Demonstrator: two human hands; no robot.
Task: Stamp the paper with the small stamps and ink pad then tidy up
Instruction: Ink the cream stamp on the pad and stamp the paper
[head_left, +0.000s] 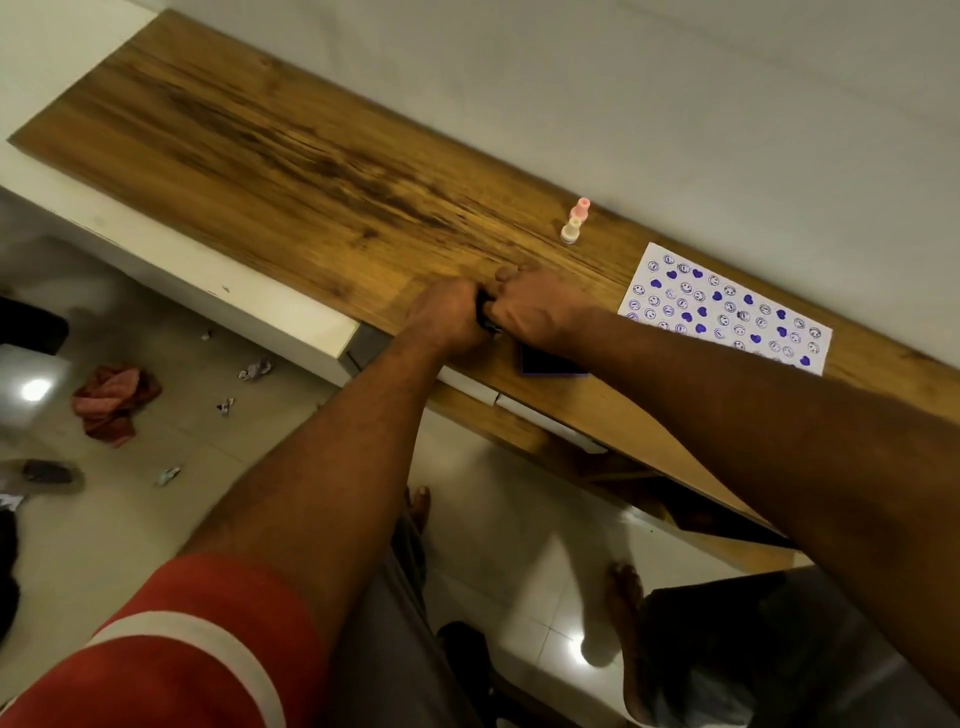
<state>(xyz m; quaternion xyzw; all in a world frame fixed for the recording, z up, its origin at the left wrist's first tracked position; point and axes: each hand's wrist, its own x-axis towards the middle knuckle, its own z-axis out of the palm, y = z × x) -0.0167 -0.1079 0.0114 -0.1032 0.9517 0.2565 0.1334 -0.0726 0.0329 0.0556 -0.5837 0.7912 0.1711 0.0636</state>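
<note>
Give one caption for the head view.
Left hand and right hand grip a dark object near the stamped paper.

Wooden desk (260, 156), red cloth (111, 400) on tiled floor (519, 545), paper scraps (254, 369)

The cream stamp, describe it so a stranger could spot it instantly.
Look along the wooden desktop by the wall, just left of the stamped paper. Two small stamps stand there; the cream stamp is the pale yellowish one, in front of the pink stamp.

Two stamps (571, 231), one paper (727, 312), one ink pad (550, 362).
</note>
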